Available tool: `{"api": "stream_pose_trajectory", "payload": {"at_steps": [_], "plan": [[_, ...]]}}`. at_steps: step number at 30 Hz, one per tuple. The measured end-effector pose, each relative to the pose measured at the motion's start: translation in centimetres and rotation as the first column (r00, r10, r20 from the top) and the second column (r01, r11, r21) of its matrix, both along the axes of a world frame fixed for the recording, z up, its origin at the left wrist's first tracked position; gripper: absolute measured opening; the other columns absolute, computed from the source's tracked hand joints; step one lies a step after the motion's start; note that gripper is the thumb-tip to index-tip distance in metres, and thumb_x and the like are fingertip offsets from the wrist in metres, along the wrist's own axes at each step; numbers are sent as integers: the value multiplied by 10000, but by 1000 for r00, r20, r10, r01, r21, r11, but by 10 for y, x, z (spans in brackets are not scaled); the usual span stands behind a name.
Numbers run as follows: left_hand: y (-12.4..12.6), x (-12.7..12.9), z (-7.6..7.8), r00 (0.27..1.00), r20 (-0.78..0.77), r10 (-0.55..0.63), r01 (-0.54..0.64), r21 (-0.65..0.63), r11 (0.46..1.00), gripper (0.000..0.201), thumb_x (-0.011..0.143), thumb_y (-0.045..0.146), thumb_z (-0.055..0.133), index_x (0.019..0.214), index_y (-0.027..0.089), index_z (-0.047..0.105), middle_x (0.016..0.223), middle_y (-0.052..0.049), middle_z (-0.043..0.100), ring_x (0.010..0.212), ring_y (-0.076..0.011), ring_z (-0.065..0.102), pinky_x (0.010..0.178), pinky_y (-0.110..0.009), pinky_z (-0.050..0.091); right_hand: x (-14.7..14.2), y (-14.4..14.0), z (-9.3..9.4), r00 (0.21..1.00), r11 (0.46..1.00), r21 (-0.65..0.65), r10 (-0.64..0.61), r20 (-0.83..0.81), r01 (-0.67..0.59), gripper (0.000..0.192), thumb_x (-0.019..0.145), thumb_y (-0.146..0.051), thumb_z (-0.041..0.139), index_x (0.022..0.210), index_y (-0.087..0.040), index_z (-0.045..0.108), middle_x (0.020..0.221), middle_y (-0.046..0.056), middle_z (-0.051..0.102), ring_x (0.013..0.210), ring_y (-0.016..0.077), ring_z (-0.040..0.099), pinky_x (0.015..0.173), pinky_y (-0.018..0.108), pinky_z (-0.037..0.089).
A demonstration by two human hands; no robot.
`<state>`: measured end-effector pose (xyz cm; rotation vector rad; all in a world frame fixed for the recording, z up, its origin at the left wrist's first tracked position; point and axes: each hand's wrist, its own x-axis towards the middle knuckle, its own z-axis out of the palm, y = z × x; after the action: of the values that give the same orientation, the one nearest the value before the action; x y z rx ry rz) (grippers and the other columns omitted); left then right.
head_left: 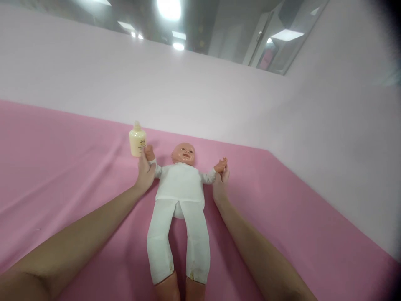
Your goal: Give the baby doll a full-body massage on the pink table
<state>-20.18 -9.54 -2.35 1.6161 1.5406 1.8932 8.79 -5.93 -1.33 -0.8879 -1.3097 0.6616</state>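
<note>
Left forearm (94,225): bare, slanting up and inward from the lower left corner.
Left hand (145,170): closed at the wrist of the doll (180,182), thumb uppermost; the doll's small hand pokes out past the grip.
Right forearm (257,242): bare, rising inward from the bottom right, the wrist bent slightly upward.
Right hand (221,188): thumb in front of the doll's other wrist, fingers curled behind the small palm, pinching it from beneath.
Doll: on its back between the two forearms, head away from the person, both arms held out sideways, legs slightly apart and pointing toward the person; white top and trousers, with brownish marks at both trouser hems.
Bottle (137,142): pale yellow, upright, just beside the left hand and beyond it.
Surface (78,175): pink, wrinkled on the left, with a pale wall (203,100) behind and to the right.
Glass panel (200,29): above the wall, showing bright lights.
Hidden: most of the fingers of both hands, behind the doll's wrists; whether the left thumb touches the bottle, I cannot tell.
Cut off: the doll's feet, below the lower edge.
Hard to read: the print on the bottle; the right edge is dark and blurred.
</note>
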Motion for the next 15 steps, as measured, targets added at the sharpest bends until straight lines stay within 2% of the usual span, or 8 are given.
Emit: {"api": "stream_pose_trajectory", "payload": {"at_steps": [2,4,8,10,13,15], "plan": [[3,-4,-2,996,87,26,-24,-27,999,784,839,174,520,1516,244,132,1505,-106,338,1393,-288,319,1160,-470,243,2,5,-1,999,998,-52,-30,-45,28,631,868,-245,401,1475,-261,231,1576,66,263,1450,191,277,1191,484,241],[5,-7,-4,995,74,63,-58,-63,996,785,837,174,531,1516,225,140,1465,-122,379,1360,-313,354,1143,-491,261,3,5,-1,999,998,-64,-26,-33,24,622,873,-253,409,1472,-275,245,1572,56,274,1448,189,280,1193,479,238],[5,-5,-5,987,-138,84,-91,-49,995,759,852,170,487,1524,192,135,1408,-155,407,1286,-346,395,1084,-543,305,-1,-7,6,987,997,35,57,148,-63,581,898,-271,411,1466,-288,288,1549,45,323,1436,197,293,1181,487,257],[3,-2,-5,962,-263,74,-83,-22,996,724,862,172,458,1524,194,166,1396,-166,402,1286,-351,375,1077,-558,296,-3,-13,7,962,996,62,51,268,-70,568,896,-253,416,1456,-278,327,1508,57,381,1403,211,339,1165,498,283],[-1,4,-6,903,-429,26,-37,-17,999,656,869,166,431,1502,244,276,1407,-153,378,1307,-348,335,1083,-567,269,-5,-17,5,901,991,124,-14,433,-44,567,869,-186,424,1425,-300,399,1452,53,431,1367,229,365,1155,516,294],[-3,7,-6,855,-517,-34,22,-31,999,605,868,140,413,1451,302,393,1405,-122,393,1306,-339,329,1087,-563,251,-6,-17,3,842,985,156,-16,539,-81,567,839,-137,427,1369,-328,485,1430,33,449,1379,244,338,1165,533,269]]}}
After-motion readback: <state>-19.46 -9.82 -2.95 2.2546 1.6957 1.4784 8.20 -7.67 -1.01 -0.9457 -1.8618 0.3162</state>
